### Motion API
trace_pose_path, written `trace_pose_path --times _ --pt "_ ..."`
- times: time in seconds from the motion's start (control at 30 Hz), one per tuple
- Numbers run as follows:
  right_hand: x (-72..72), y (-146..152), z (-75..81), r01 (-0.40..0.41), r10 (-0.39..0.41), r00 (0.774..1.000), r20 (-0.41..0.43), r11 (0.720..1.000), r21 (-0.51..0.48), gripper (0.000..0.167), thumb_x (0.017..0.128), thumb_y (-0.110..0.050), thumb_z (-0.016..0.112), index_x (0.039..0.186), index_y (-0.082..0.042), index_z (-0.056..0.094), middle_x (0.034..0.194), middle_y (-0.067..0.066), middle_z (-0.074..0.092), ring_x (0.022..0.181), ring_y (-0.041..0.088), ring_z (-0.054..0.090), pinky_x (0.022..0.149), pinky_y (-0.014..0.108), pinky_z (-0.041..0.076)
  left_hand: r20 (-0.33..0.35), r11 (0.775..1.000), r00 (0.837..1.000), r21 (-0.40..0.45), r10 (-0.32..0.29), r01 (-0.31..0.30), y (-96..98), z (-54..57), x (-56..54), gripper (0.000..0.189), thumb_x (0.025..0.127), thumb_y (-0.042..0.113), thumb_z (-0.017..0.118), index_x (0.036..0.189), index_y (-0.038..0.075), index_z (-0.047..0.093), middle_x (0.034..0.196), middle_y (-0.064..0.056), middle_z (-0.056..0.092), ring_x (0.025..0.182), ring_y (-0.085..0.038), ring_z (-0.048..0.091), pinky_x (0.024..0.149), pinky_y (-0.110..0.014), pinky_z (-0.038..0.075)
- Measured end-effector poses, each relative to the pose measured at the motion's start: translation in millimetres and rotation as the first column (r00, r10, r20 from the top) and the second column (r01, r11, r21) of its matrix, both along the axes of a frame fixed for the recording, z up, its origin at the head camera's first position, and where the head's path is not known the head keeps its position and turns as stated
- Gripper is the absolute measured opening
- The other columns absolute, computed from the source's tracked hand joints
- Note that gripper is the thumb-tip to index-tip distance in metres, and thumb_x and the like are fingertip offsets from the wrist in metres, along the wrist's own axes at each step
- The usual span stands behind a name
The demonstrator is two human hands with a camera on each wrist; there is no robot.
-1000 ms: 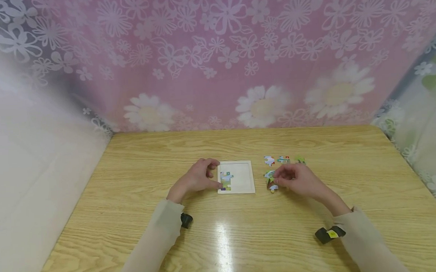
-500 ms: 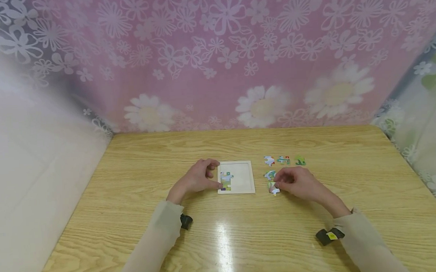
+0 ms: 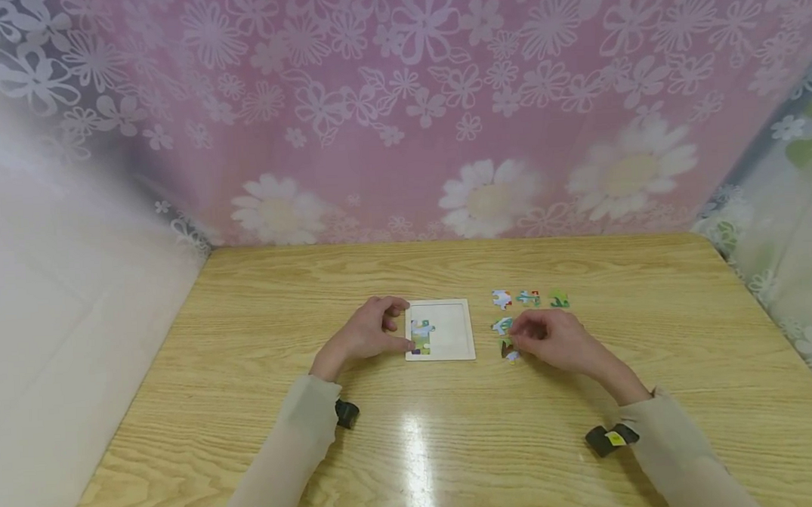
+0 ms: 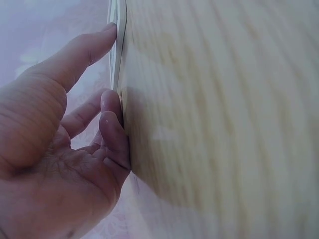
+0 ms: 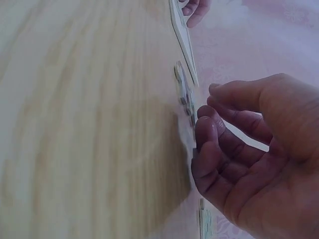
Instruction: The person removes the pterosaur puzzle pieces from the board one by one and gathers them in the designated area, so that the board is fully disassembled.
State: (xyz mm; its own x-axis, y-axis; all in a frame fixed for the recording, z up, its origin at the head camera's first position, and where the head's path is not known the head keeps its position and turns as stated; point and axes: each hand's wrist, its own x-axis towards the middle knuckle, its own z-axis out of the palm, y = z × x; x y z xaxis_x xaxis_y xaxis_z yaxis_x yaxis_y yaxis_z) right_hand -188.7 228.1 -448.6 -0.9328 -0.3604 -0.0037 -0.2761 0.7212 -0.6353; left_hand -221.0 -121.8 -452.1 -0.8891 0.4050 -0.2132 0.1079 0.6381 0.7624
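My left hand (image 3: pixel 367 331) holds the left side of a square white puzzle frame (image 3: pixel 470 330), thumb on its lower left edge and index finger by the upper corner. In the left wrist view the thumb (image 4: pixel 79 57) reaches the frame's edge while the other fingers curl low beside the table. A few joined pieces (image 3: pixel 420 337) lie inside the frame at lower left. To the right of the frame, my right hand (image 3: pixel 552 338) pinches the edge of a brown-and-green puzzle piece (image 3: pixel 508 350) between thumb and fingertips. The right wrist view hides the contact behind the fingers.
Several loose puzzle pieces lie around the right hand: a green-and-white one (image 3: pixel 501 326) just above its fingertips, and a row behind with a white piece (image 3: pixel 501 299), a red-edged piece (image 3: pixel 528 298) and a green piece (image 3: pixel 560 299). A floral curtain (image 3: pixel 401 133) hangs behind the wooden table (image 3: pixel 278 289).
My right hand has shifted the brown-and-green piece slightly toward me and changed its tilt. The green piece at the back right is now fully in sight. The left hand and frame stay put.
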Motion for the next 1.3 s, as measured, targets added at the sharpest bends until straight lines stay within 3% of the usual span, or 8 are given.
trace_pose_path --times 0.4,0.67,1.03,1.3 --pt "-6.9 -30 3.8 -0.028 0.03 0.999 0.018 0.994 -0.104 0.018 0.099 -0.021 0.068 0.114 -0.013 0.074 0.094 0.002 0.072 0.081 0.012 0.065 0.067 0.028 0.05 -0.004 1.0 1.0 -0.004 -0.003 0.003 -1.3 -2.0 -1.3 0.07 0.084 0.028 0.086 0.145 0.015 0.053 0.131 -0.007 0.051 0.104 -0.018 0.052 0.094 -0.038 0.046" --pt "-15.2 -58 6.2 -0.072 0.072 0.997 -0.004 0.992 -0.107 0.019 0.099 -0.024 0.067 0.114 -0.014 0.074 0.095 -0.001 0.071 0.082 0.011 0.065 0.07 0.03 0.051 -0.02 1.0 1.0 -0.006 -0.013 0.012 0.0 -0.3 -0.7 0.071 0.083 0.026 0.087 0.145 0.013 0.054 0.131 -0.009 0.052 0.103 -0.018 0.053 0.095 -0.039 0.047" --pt "-30.5 -89 1.0 -0.081 0.091 0.995 0.05 0.982 -0.169 0.02 0.099 -0.026 0.067 0.113 -0.015 0.074 0.097 0.001 0.072 0.086 0.014 0.067 0.076 0.034 0.054 -0.031 1.0 1.0 -0.03 -0.006 0.005 1.7 0.7 -2.5 0.07 0.082 0.026 0.087 0.143 0.013 0.055 0.129 -0.009 0.054 0.103 -0.019 0.055 0.095 -0.039 0.048" --pt "-38.0 -106 -8.0 -0.075 0.078 0.997 0.028 0.991 -0.108 0.016 0.097 -0.022 0.068 0.108 -0.013 0.075 0.092 0.001 0.072 0.083 0.012 0.064 0.078 0.031 0.052 -0.026 1.0 1.0 -0.014 -0.001 0.0 0.9 -0.2 -2.2 0.069 0.082 0.025 0.088 0.142 0.013 0.056 0.128 -0.009 0.053 0.101 -0.018 0.054 0.094 -0.039 0.047"
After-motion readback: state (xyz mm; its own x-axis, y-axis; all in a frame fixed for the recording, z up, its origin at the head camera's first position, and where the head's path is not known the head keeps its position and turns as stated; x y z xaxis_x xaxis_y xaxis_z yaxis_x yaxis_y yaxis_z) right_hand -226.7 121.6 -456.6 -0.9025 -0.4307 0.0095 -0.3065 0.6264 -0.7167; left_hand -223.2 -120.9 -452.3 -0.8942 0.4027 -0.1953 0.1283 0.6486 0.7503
